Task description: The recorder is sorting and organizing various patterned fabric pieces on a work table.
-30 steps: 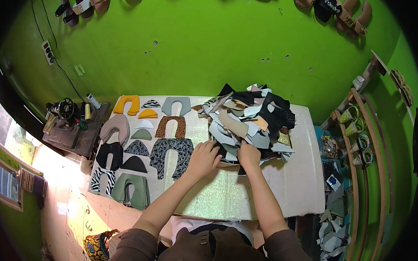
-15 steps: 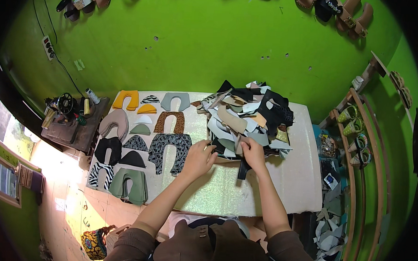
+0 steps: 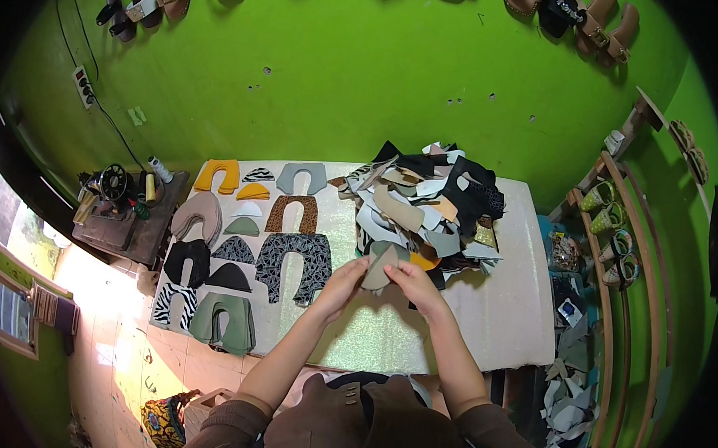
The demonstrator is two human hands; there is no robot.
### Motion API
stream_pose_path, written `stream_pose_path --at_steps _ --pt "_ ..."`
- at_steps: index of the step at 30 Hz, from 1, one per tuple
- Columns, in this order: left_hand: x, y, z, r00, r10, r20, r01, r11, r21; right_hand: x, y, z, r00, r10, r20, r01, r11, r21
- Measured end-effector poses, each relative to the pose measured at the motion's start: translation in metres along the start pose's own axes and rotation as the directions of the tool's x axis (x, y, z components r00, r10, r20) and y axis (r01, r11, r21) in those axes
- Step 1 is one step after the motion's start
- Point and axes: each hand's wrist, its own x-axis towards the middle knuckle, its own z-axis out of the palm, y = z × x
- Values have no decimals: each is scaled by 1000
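Between my two hands, just in front of the scrap pile, are grey-green material pieces [image 3: 379,274], at least one with a rounded edge; they seem to overlap. My left hand [image 3: 342,287] pinches them at the left side. At the right, my right hand [image 3: 414,287] grips them with the thumb lying on top. Behind them rises a heap of cut scraps [image 3: 400,206] in black, white, beige and grey. Left of my hands lies a black-and-grey patterned U-shaped piece [image 3: 270,260], with a green half-round stack [image 3: 242,226] farther off.
Sorted U-shaped and half-round pieces cover the table's left part, among them a green stack [image 3: 215,322] and a yellow one [image 3: 217,175]. A sewing machine [image 3: 114,183] stands at far left. Right of the table are a wooden shoe rack [image 3: 614,167] and floor scraps [image 3: 567,409].
Both hands have come together and now hold grey-green pieces in front of the heap. The black strip below my right hand is mostly out of sight. A yellow scrap shows in the heap.
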Motion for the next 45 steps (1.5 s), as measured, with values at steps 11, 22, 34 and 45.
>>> stream_pose_path --at_steps 11,22,34,45 --pt "-3 0 -20 969 -90 232 161 937 -309 -16 -20 0 978 -18 207 5 998 62" --pt "-7 3 -24 930 -206 305 313 879 -359 -22 -53 16 964 -121 235 241 769 -592" --pt "-12 11 -27 857 -317 406 395 911 -122 -2 -69 21 815 -322 482 579 484 -656" --pt "-16 17 -33 995 -59 80 80 953 -292 3 -38 57 834 -552 -29 213 369 -905"
